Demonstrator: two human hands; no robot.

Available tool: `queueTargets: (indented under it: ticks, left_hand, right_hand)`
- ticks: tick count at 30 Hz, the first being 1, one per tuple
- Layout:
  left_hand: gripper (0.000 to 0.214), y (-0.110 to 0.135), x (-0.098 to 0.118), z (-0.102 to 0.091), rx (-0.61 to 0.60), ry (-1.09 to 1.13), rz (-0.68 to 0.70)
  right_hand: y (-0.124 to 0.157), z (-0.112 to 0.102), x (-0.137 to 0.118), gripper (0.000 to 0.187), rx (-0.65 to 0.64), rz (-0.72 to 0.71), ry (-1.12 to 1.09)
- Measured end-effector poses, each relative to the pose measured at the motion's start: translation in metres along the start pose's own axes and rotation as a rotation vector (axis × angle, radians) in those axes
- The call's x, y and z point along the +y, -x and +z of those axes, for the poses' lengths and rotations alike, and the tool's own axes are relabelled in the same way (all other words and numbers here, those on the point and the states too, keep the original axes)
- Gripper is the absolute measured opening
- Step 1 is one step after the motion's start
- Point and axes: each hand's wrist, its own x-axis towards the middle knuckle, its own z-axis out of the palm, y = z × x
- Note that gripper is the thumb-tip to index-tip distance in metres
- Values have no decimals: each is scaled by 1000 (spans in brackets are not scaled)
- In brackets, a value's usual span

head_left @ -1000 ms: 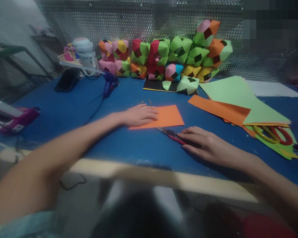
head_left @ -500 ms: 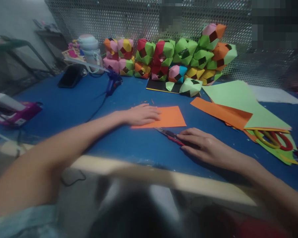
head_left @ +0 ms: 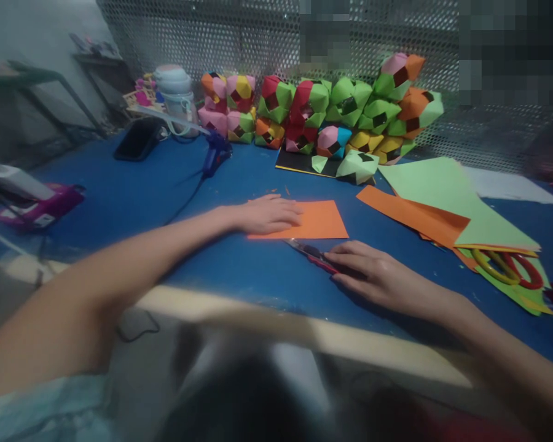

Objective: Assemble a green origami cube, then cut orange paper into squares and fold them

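Note:
My left hand (head_left: 271, 213) lies flat with its fingers stretched out, pressing on a folded-looking orange sheet of paper (head_left: 325, 220) on the blue table. The hand covers the sheet's left part. In my right hand (head_left: 373, 270) is a red and black utility knife (head_left: 314, 254), held low over the table. Its pointed metal tip reaches toward the sheet's near edge; whether it touches the paper I cannot tell. My right fingers hide most of the handle. Small orange scraps (head_left: 286, 190) lie just beyond my left hand.
Stacked coloured paper shapes (head_left: 306, 101) line the mesh at the back. A blue glue gun (head_left: 215, 152), a phone (head_left: 139, 140) and a light-blue bottle (head_left: 174, 92) stand left. Right are an orange strip (head_left: 410, 212), green sheets (head_left: 456, 196) and yellow and red handle loops (head_left: 495, 267).
The view has shifted slightly. The knife and my right hand have moved a little left along the sheet's near edge. My left hand stays flat on the paper.

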Motion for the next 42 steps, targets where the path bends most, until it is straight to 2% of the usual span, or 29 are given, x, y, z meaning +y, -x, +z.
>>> queueTargets:
  ticks: [14,27,42]
  left_hand:
    - [42,0,2,1,10,8,-7]
    - [45,1,4,0,1,29,5]
    - [42,1,6,-1,-13,27,-4]
  right_hand:
    - [-9,4,0,35,39,-84,-1]
    - [-17,5,-5,36,-6,-89,40]
    - [-23,11,-6,35,2,-140,49]
